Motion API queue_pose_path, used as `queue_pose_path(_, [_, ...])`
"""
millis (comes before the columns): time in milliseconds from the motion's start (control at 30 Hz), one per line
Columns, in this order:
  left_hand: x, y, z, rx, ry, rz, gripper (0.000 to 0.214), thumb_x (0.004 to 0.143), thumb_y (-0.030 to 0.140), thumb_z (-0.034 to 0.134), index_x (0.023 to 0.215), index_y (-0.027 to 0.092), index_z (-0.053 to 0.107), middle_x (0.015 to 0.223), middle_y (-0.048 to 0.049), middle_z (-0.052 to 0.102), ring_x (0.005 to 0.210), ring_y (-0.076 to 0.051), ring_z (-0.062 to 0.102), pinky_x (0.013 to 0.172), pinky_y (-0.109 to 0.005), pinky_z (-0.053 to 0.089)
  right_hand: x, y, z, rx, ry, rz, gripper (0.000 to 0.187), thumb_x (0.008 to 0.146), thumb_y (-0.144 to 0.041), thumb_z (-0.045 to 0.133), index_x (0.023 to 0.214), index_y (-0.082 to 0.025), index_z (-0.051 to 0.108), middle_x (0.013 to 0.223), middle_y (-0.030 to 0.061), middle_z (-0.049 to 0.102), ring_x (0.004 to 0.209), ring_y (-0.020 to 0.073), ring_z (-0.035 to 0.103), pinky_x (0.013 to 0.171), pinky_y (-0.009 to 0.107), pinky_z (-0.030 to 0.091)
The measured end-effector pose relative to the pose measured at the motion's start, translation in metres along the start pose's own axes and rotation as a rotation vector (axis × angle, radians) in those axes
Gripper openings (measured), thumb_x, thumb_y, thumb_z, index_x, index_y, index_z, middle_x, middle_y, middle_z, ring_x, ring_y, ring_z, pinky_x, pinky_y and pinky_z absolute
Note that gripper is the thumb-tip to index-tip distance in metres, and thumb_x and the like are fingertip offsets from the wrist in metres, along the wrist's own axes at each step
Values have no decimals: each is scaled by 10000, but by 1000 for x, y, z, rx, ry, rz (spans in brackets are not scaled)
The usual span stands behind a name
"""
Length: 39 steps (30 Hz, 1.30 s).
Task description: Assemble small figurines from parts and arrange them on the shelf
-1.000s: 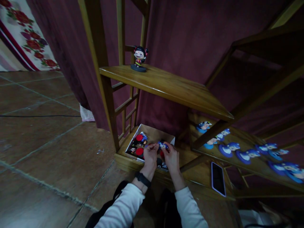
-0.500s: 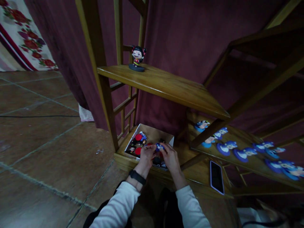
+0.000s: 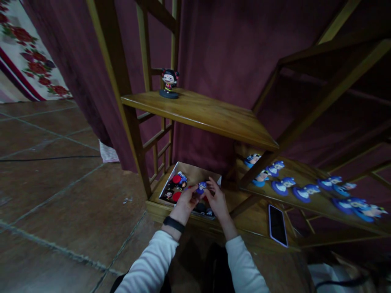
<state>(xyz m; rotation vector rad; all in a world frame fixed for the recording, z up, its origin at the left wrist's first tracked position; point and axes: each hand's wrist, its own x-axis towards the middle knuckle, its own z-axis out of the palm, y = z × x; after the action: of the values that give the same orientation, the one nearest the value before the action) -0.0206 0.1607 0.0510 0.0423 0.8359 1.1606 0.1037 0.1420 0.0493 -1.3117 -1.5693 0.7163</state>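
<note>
Above an open cardboard box, I hold a small blue-haired figurine in the fingers of my left hand, which wears a dark band at the wrist. My right hand is close on the figurine's other side. Its fingers are raised and apart, and its thumb is near the figurine; contact there cannot be made out. Inside the box lie several figurines and round red bases, partly covered by my hands.
A black-haired figurine stands on the upper wooden shelf. Several blue figurines are on the right-hand shelf, past a slanting wooden post. A phone lies on the lower board, right of my hands. Dark red curtain hangs behind.
My right fingers have lifted and spread from the figurine, while the left hand keeps it over the box. The figurine now faces up more visibly. The view has shifted slightly.
</note>
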Motion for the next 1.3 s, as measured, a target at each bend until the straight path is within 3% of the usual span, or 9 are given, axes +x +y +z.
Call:
queue_pose_path(100, [0,3,-2,-35,-19,-49,102,741,25,542,715,109,593,673,-58,657,630,-152,641,651,-318,555,1,11,4,91,-12,87,341,760,-332,541,1071,-208,600,936,44,672,813,172,627,759,314,498])
queue_pose_path(333, [-3,4,-4,49,-86,-170,83,733,30,544,752,98,589,660,-67,657,626,-165,646,690,-364,554,4,21,8,293,-13,141,256,690,-367,606,876,-196,649,888,28,690,819,177,626,782,327,481])
queue_pose_path(700, [0,-1,-4,53,-57,-141,82,771,34,520,741,82,579,654,-65,650,614,-142,642,690,-323,553,2,20,10,430,34,299,283,599,-390,686,805,-195,691,842,15,694,793,180,602,793,307,444])
queue_pose_path(833, [-4,-4,-2,118,-68,-18,79,776,51,519,746,108,565,636,-42,641,588,-130,632,676,-330,556,-2,17,11,447,67,297,281,638,-400,655,834,-201,694,855,12,688,808,179,596,786,297,436])
queue_pose_path(933, [-12,-10,-1,175,-70,126,94,775,53,515,767,133,563,616,-8,625,548,-112,615,663,-342,559,-9,12,9,459,67,311,293,651,-420,639,839,-202,694,735,4,673,727,174,593,705,282,451])
queue_pose_path(1033, [-25,-17,-1,237,-95,181,88,770,60,525,779,124,585,634,-19,631,555,-105,612,663,-325,559,-20,8,5,503,70,333,271,646,-419,645,789,-194,690,634,-10,641,651,161,577,650,271,456])
queue_pose_path(1200, [-56,-25,-8,357,-203,169,100,690,60,635,786,89,638,745,-79,672,669,-136,640,703,-284,547,-49,-3,-10,712,58,393,303,606,-385,704,838,-192,686,846,25,681,735,174,607,708,306,485])
queue_pose_path(1300, [-74,-31,-19,480,-283,185,203,620,68,699,818,82,663,808,-92,685,723,-144,642,751,-277,527,-72,-12,-18,804,1,409,321,606,-384,715,856,-185,684,867,44,686,746,182,619,734,333,491])
